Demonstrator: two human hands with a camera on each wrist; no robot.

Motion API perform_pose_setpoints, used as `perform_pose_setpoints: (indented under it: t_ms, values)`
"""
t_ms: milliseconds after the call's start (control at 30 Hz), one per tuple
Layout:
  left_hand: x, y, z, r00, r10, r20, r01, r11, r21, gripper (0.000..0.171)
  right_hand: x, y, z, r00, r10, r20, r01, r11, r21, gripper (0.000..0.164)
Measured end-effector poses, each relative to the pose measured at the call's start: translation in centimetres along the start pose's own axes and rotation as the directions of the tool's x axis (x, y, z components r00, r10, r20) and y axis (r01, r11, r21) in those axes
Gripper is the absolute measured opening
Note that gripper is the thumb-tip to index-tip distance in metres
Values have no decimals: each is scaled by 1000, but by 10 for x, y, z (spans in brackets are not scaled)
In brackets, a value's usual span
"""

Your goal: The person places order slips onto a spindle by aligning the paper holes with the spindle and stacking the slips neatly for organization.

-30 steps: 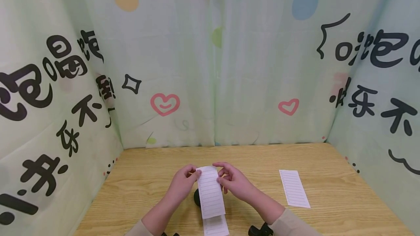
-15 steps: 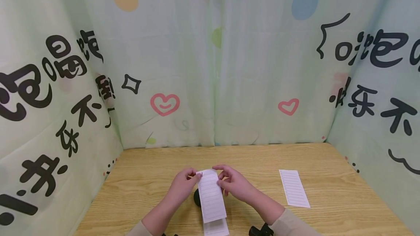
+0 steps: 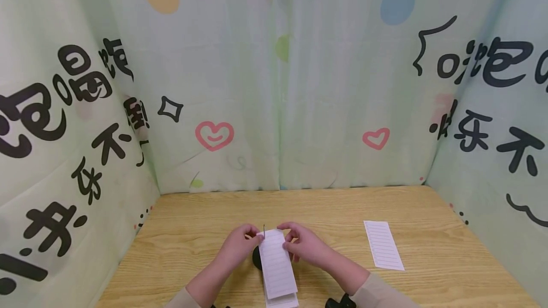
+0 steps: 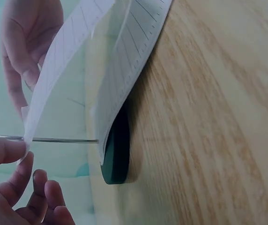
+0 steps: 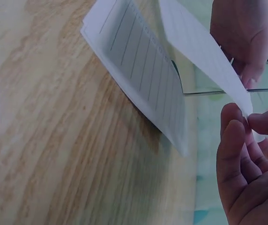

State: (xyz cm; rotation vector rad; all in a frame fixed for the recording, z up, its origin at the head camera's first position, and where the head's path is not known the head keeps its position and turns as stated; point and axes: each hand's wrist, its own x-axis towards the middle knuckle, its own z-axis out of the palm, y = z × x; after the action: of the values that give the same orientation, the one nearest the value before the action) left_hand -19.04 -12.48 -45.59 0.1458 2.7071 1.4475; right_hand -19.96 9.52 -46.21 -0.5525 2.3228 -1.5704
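In the head view my left hand (image 3: 241,245) pinches the left top corner of a lined paper slip (image 3: 277,267), while my right hand (image 3: 309,245) pinches its right edge. A thin metal spike (image 4: 63,140) passes through the slip near the left thumb, and its tip pokes up past the slip's top. The spike rises from a round black base (image 4: 117,157). Lower on it, several lined slips (image 5: 143,61) are stacked close over the base, with a gap between them and the held slip. The held slip bends between both hands.
Another lined slip (image 3: 384,245) lies flat on the wooden table (image 3: 205,213), to the right of my right arm. Black gear (image 3: 341,301) shows by the right sleeve at the frame's lower edge. Printed curtains (image 3: 239,80) enclose the table's back and sides.
Both hands have lowered the slip along the spike, moving it down in the head view. The spike's tip now stands out above the slip. The loose slip on the right stays put.
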Motion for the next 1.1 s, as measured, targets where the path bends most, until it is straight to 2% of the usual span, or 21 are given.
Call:
perform_pose_setpoints:
  t_ms: [167,467,667,933,1100]
  values:
    - [5,-9,5,999,19,38,-21,999,50,13,-3,2,3,1000,27,-4,-27,999,-27,44]
    - [4,-17,8,997,11,75,-19,994,107,15,-3,11,9,998,62,24,-60,994,-87,45]
    - [8,-23,12,996,-15,92,3,991,136,16,-1,14,12,994,98,41,-92,987,-131,43]
    - [11,-23,14,995,28,96,-52,965,258,21,0,21,15,994,93,54,-81,980,-183,40]
    - [12,-23,16,995,24,97,-50,961,270,21,-1,21,16,996,77,53,-64,975,-215,41]
